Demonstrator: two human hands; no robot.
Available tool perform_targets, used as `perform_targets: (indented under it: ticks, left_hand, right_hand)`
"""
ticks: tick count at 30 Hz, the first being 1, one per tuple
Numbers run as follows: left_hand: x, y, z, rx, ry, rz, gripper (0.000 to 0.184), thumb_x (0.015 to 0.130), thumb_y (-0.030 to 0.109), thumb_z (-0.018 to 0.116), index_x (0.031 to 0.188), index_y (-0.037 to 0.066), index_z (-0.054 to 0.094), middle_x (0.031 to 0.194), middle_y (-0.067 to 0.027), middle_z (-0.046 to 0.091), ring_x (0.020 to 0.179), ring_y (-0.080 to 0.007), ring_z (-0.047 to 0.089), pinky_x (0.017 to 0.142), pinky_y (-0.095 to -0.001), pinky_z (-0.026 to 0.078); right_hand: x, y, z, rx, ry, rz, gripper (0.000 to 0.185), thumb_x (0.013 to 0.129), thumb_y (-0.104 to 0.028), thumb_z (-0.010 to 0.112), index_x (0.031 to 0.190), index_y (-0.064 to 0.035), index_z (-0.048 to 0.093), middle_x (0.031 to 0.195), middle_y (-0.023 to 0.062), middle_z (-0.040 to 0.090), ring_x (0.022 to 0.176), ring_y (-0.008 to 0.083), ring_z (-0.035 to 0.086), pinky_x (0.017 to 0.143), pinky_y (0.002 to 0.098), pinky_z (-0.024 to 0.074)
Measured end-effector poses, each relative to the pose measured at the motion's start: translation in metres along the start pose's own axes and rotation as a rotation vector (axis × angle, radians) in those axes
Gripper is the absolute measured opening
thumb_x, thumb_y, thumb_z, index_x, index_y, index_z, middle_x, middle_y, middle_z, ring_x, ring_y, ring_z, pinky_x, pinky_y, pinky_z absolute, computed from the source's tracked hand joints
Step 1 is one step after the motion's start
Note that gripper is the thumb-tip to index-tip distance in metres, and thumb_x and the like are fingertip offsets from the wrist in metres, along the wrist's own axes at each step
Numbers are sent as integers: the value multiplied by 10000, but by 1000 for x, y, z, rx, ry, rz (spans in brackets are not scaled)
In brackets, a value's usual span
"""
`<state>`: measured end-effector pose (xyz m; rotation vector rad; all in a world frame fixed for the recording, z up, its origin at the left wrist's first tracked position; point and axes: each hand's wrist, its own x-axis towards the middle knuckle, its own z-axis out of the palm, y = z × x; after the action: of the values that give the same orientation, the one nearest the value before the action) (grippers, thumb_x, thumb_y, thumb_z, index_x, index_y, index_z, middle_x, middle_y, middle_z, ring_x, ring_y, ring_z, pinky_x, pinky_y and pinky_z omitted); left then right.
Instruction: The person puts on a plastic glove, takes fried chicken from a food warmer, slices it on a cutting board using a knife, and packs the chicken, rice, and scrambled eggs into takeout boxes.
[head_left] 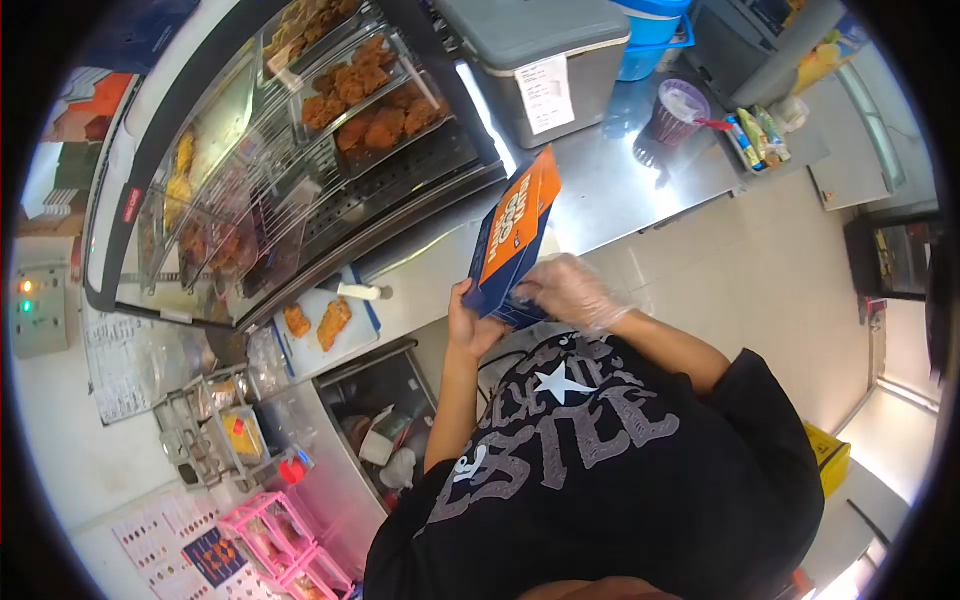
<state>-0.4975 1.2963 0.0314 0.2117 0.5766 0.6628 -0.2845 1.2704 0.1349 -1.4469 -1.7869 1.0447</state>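
Note:
An orange and navy cardboard food box (516,222) with white lettering stands tilted in front of my chest. My bare left hand (473,322) is closed around its lower left side, the thumb on the near face. On the opposite side my right hand (572,292), in a clear plastic glove, has its fingers bent and pressed against the box's lower flaps. Part of those fingertips is hidden by the cardboard, and what is inside the box cannot be seen.
Left stands a heated glass display case with trays of fried chicken (352,85). Below it, a white cutting board (335,345) bears two fried pieces and a white-handled knife (362,291). A grey lidded bin (545,60) and purple cup (678,112) stand on the steel counter (600,195).

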Motion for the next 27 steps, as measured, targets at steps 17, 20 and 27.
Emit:
perform_targets:
  ticks: [17, 20, 27]
  left_hand:
    - [3, 83, -143, 699, 812, -5, 944, 906, 768, 339, 1514, 48, 288, 1351, -218, 527, 1050, -379, 628, 802, -459, 557]
    - [12, 74, -116, 940, 802, 155, 834, 928, 644, 478, 1449, 6, 345, 1184, -226, 614, 896, -285, 651, 708, -407, 554]
    - [30, 34, -178, 1386, 971, 83, 475, 905, 324, 607, 1104, -99, 525, 876, -248, 706, 765, -306, 721, 590, -375, 553]
  right_hand:
    - [65, 145, -1, -295, 126, 435, 423, 880, -280, 634, 1208, -14, 638, 1064, 248, 677, 962, 405, 667, 853, 472, 494]
    - [82, 140, 58, -166, 71, 416, 538, 875, -272, 649, 1346, -30, 556, 1054, 212, 704, 891, 325, 695, 814, 422, 526]
    - [68, 136, 61, 338, -87, 494, 689, 870, -120, 658, 1483, -12, 363, 1195, 193, 673, 969, 215, 678, 826, 346, 552]
